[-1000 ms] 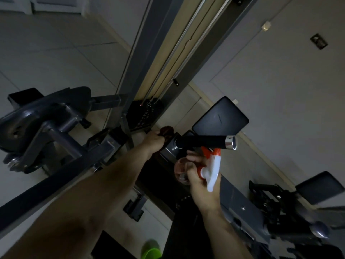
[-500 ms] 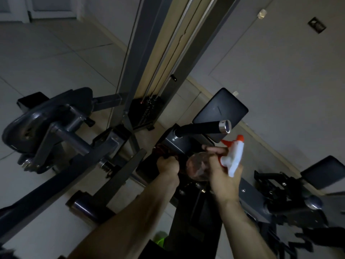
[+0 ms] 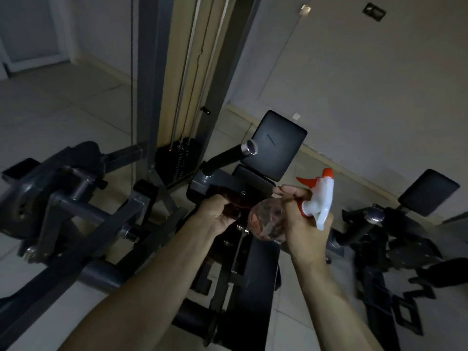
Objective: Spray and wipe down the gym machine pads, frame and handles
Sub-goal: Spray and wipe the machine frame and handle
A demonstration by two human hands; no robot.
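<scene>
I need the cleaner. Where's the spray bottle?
Head view, right of centre: the right hand grips the spray bottle by its neck, beside the left hand gripping a cloth, below the square black pad.

- A pale tiled floor [image 3: 63, 110] is spreading across the left half of the frame.
- A light wall [image 3: 367, 84] is filling the upper right.
- A beige skirting board [image 3: 354, 173] is running diagonally along the wall's foot.
- A dark wall plate [image 3: 374, 11] is sitting at the top right.
- A white door [image 3: 30, 34] is showing at the upper left.
</scene>
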